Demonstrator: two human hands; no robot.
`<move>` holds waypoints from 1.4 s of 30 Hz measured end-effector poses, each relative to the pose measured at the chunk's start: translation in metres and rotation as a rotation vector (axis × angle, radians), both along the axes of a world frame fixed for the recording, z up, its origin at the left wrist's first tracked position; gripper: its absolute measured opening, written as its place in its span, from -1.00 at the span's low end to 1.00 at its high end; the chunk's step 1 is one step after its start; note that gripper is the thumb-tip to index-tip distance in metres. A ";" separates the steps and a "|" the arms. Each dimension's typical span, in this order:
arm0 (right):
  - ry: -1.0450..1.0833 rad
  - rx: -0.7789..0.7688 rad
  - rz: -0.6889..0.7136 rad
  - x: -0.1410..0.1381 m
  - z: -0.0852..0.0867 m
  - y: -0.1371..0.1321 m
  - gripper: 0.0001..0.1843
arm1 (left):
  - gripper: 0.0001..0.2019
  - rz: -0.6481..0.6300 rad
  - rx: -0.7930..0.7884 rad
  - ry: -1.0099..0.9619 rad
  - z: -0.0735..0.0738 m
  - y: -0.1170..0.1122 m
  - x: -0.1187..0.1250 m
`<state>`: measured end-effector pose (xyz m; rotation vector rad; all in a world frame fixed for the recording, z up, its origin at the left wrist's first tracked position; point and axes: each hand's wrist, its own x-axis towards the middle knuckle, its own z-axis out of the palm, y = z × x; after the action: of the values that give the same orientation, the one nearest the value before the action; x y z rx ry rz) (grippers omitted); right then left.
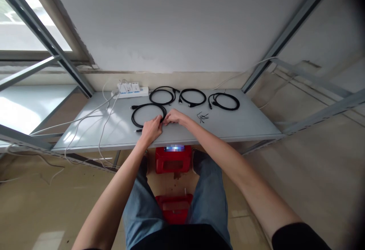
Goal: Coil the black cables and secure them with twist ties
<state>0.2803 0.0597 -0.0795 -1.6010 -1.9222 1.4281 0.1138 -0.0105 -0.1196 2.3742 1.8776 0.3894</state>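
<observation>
handling coiled black cable (148, 104), both hands (152, 131)

Left window (25, 39) bright; glare on shelf (236, 123); right edge dark, perhaps blurred.

A workshop or storeroom is suggested by the metal rack (291, 31) and bare wall (182, 21); coiled cables (228, 108) and a power strip (129, 94) are seen on the shelf (242, 124).

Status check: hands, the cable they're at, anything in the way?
Left hand, right hand: together at right edge of nearest cable coil, grip unclear. Coil: looped on the shelf. Short black ties: off to the right, seemingly not in the way.
</observation>
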 end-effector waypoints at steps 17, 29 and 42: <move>-0.377 0.933 0.407 0.006 -0.013 -0.017 -0.78 | -0.72 0.031 0.004 0.031 0.001 0.001 0.003; -0.260 0.964 0.236 0.006 -0.058 -0.032 -0.75 | -0.73 0.029 0.020 0.029 -0.001 0.001 0.002; -0.157 0.839 0.185 0.006 -0.059 -0.038 -0.80 | -0.69 0.040 0.005 0.011 0.001 -0.003 0.002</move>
<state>0.2861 0.0213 -0.1386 -1.1574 -2.3410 0.3996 0.1157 -0.0131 -0.1190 2.3496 1.9340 0.3847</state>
